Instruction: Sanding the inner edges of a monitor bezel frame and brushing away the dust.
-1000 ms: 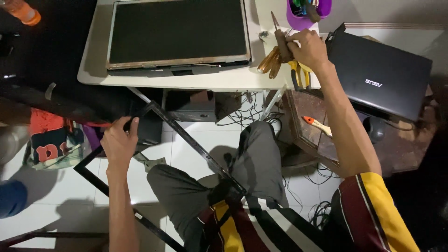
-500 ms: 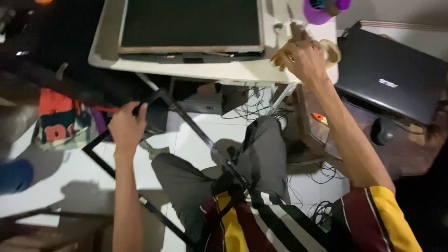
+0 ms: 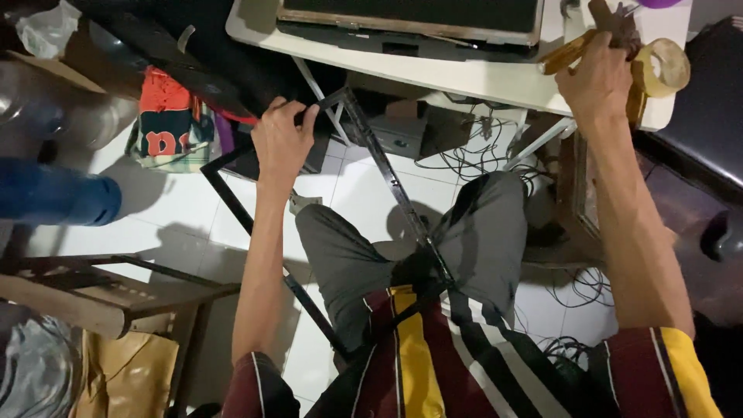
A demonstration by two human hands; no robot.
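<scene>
My left hand (image 3: 282, 139) grips the top edge of a thin black rectangular frame (image 3: 387, 178) that rests across my lap and slants down toward the floor. My right hand (image 3: 597, 81) is raised at the white table's right end, closed on a bundle of wooden-handled tools (image 3: 569, 50). A roll of brown tape (image 3: 665, 66) sits right beside that hand. A flat dark screen panel (image 3: 410, 15) lies on the white table (image 3: 433, 73) beyond both hands.
A black laptop (image 3: 708, 108) lies at the right. Cables (image 3: 472, 155) tangle under the table. A red printed bag (image 3: 166, 124) and blue object (image 3: 54, 197) sit left. A wooden stool (image 3: 101, 294) stands at lower left.
The view has tilted down and closer. My right hand stays at the table's right end with the wooden-handled tools. My left hand has kept its grip on the black frame.
</scene>
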